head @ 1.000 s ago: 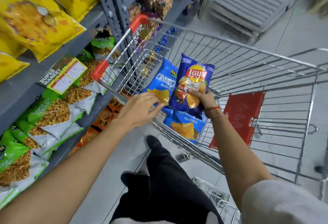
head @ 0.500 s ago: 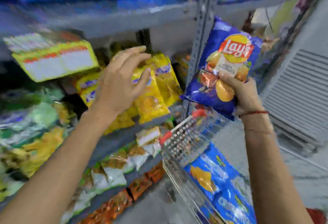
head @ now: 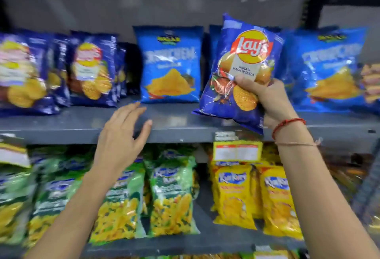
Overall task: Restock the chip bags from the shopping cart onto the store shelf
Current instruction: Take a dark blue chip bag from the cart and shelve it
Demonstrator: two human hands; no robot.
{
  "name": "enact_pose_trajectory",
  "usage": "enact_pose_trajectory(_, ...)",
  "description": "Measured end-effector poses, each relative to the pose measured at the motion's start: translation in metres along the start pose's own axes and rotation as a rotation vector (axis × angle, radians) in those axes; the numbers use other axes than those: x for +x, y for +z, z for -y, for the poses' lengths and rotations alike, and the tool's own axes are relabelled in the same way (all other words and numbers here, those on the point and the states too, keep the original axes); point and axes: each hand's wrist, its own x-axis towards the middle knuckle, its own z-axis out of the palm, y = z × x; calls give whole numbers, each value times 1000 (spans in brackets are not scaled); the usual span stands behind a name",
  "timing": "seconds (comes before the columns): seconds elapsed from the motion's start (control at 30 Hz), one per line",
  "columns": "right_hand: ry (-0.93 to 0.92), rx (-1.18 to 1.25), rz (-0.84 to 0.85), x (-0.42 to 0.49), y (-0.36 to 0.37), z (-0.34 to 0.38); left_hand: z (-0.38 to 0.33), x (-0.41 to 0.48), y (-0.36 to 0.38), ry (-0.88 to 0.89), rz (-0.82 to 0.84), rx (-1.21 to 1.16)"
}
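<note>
My right hand [head: 269,98] grips a dark blue Lay's chip bag [head: 238,63] by its lower right corner, holding it upright in front of the grey upper shelf [head: 176,124]. My left hand [head: 121,135] is open, fingers spread, at the shelf's front edge with nothing in it. On the shelf stand matching dark blue Lay's bags [head: 92,67] at the left and lighter blue chip bags [head: 169,63] in the middle and at the right [head: 329,67]. A dark gap [head: 131,69] shows between the Lay's row and the light blue bags. The shopping cart is out of view.
The shelf below holds green snack bags [head: 172,195] and yellow snack bags [head: 234,195]. A yellow price tag [head: 237,152] hangs from the upper shelf's edge. A grey back wall sits behind the bags.
The view has swung from the cart up to the upper shelf. My right hand has carried the Lay's bag up in front of that shelf. My left hand has moved to the shelf edge.
</note>
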Motion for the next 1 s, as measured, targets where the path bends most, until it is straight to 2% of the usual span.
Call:
enact_pose_trajectory(0.17, 5, -11, 182, 34, 88, -22, 35, -12, -29, -89, 67, 116)
enact_pose_trajectory(0.4, 83, -39, 333, 55, 184, -49, 49, -17, -45, -96, 118, 215)
enact_pose_trajectory(0.73, 167, -185, 399, 60, 270, -97, 74, -25, -58, -154, 126, 261)
enact_pose_trajectory(1.0, 256, -203, 385, 57, 285, -128, 79, -32, -51, -129, 78, 222)
